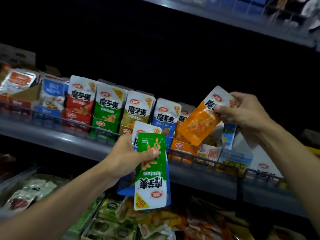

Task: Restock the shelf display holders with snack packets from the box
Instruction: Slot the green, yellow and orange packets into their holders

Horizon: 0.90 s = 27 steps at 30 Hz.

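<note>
My left hand (131,155) grips a small stack of snack packets in front of the shelf; the front one is a green packet (150,170) held upside down, with a blue packet (124,186) behind it. My right hand (242,111) pinches an orange packet (200,122) by its top, tilted, just above the orange display holder (181,149). A row of display holders stands on the shelf: red (79,108), green (107,115), olive (136,113), blue (166,116). No box is in view.
A wire rail (52,116) runs along the grey shelf's front edge. More holders with other snacks sit left (50,97) and right (235,158). A lower shelf (110,213) holds mixed packets. An upper shelf (259,23) hangs overhead.
</note>
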Available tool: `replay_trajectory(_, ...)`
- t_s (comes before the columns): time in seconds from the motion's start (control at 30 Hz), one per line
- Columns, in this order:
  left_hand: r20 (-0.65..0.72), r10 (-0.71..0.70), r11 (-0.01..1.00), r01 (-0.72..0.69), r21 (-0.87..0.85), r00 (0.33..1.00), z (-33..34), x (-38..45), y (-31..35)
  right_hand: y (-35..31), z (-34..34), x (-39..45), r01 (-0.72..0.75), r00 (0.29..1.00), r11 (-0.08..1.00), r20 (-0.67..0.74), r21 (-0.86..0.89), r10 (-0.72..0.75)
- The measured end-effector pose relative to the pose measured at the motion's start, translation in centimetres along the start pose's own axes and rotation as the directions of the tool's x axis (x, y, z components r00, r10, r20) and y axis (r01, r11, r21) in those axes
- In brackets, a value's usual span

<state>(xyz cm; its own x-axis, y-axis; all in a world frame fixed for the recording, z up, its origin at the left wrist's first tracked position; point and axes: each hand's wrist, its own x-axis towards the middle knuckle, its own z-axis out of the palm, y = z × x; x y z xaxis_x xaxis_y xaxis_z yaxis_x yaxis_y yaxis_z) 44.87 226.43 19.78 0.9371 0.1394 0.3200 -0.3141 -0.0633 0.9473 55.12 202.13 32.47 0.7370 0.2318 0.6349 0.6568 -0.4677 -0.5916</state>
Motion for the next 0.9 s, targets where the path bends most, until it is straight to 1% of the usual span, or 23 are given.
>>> replay_trajectory(0.1,-0.041,-0.003,1.000,0.003,0.009,0.999,0.4,0.5,-0.3,0.9,0.7,1.9,0.001,1.000,0.999,-0.024,-0.052,-0.003)
replay_trajectory(0.2,-0.081,-0.019,0.999,0.017,-0.030,0.997,0.5,1.0,-0.2,1.5,2.2,3.6,0.022,0.999,0.986,-0.031,-0.167,-0.028)
replay_trajectory(0.27,-0.090,-0.026,0.999,0.022,-0.044,0.996,0.5,1.2,-0.1,1.9,3.4,4.6,0.047,0.999,0.972,0.015,-0.230,-0.045)
replay_trajectory(0.33,-0.101,-0.028,0.998,0.022,-0.054,0.995,0.4,1.4,-0.1,2.1,4.6,5.1,0.090,0.993,0.944,0.098,-0.319,-0.062)
replay_trajectory(0.43,-0.095,-0.041,0.997,0.035,-0.067,0.995,0.2,1.6,-0.3,2.9,6.0,5.8,0.143,0.978,0.869,0.203,-0.473,-0.051)
replay_trajectory(0.5,-0.081,-0.049,0.997,0.044,-0.065,0.996,0.2,1.7,-0.4,3.4,6.5,5.9,0.153,0.973,0.813,0.230,-0.561,-0.025)
replay_trajectory(0.6,-0.075,-0.049,0.996,0.044,-0.072,0.996,0.1,1.8,-0.6,3.7,6.8,5.8,0.137,0.981,0.766,0.192,-0.628,-0.018)
replay_trajectory(0.73,-0.067,-0.034,0.998,0.029,-0.062,0.997,0.1,1.9,-0.8,3.7,6.7,5.5,0.132,0.991,0.706,0.114,-0.696,-0.072)
replay_trajectory(0.9,-0.068,-0.015,0.996,0.009,-0.086,0.998,0.1,1.9,-1.0,3.9,6.7,5.1,0.150,0.988,0.688,0.079,-0.710,-0.134)
